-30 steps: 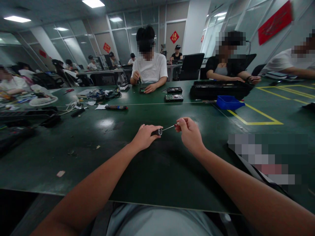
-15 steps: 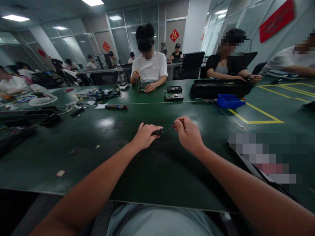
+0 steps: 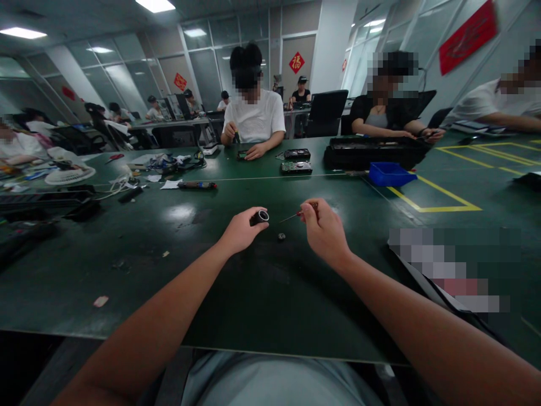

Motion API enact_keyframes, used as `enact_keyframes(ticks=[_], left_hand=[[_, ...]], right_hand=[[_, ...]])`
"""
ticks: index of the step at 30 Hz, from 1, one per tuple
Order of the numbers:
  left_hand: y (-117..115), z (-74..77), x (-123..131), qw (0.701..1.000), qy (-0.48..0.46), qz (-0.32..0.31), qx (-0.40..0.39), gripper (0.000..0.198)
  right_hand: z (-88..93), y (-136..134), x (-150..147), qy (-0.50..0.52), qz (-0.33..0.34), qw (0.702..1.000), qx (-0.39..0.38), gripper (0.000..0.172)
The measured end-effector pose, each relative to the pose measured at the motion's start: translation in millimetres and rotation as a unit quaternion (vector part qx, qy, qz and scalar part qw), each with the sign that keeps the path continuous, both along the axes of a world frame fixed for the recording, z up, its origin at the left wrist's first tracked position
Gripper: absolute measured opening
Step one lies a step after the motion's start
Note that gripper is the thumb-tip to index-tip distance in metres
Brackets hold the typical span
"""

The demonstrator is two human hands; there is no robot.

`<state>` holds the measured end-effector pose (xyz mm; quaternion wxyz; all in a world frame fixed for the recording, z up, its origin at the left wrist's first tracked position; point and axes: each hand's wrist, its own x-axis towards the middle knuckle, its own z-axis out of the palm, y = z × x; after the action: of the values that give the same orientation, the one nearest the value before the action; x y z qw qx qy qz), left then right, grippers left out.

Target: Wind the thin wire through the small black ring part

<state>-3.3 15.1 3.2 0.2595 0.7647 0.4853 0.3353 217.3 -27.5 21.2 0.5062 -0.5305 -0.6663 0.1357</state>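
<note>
My left hand (image 3: pixel 242 230) is closed around a short black cylinder (image 3: pixel 256 218). The cylinder's end, a pale ring around a dark hollow, faces right and toward me. In my right hand (image 3: pixel 323 228) is a screwdriver (image 3: pixel 291 216) with a thin shaft and reddish handle, mostly covered by the fingers. Its tip points left at the cylinder, with a gap between them. Below the tip, a small round greyish part (image 3: pixel 282 236) lies on the green table, touched by neither hand.
Across the green table (image 3: pixel 236 316) sit a person in white (image 3: pixel 255 115) and another in black (image 3: pixel 386 115). Opened hard drives (image 3: pixel 296 167), a blue bin (image 3: pixel 391 175) and a long black casing (image 3: pixel 376 152) stand beyond my hands. A pen-like tool (image 3: pixel 197 185) and cables (image 3: pixel 177 162) lie left.
The small round part has come out onto the table. My left hand has drawn the cylinder left and slightly up, away from the screwdriver tip, and turned its hollow end toward me.
</note>
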Motion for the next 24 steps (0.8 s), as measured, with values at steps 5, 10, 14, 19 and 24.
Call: enact_keyframes(ticks=[5, 10, 14, 19, 24], left_hand=[[-3, 10.8, 8, 0.977, -0.161, 0.022, -0.139, 0.035], [-11, 22.2, 13, 0.984, -0.082, -0.009, -0.157, 0.038], [-14, 25.1, 20, 0.993, 0.073, -0.035, -0.091, 0.028], [-9, 12.0, 33, 0.972, 0.202, -0.117, -0.018, 0.028], [-4, 0.5, 43, 0.948, 0.300, -0.104, 0.018, 0.037]], right_hand=[[0.4, -1, 1, 0.009, 0.001, 1.000, 0.007, 0.022], [1.5, -2, 2, 0.017, 0.001, 1.000, 0.017, 0.022], [1.8, -2, 3, 0.015, -0.002, 1.000, 0.023, 0.022], [1.9, -1, 3, 0.012, -0.006, 1.000, 0.025, 0.021], [3.7, -2, 3, 0.016, -0.005, 1.000, 0.019, 0.021]])
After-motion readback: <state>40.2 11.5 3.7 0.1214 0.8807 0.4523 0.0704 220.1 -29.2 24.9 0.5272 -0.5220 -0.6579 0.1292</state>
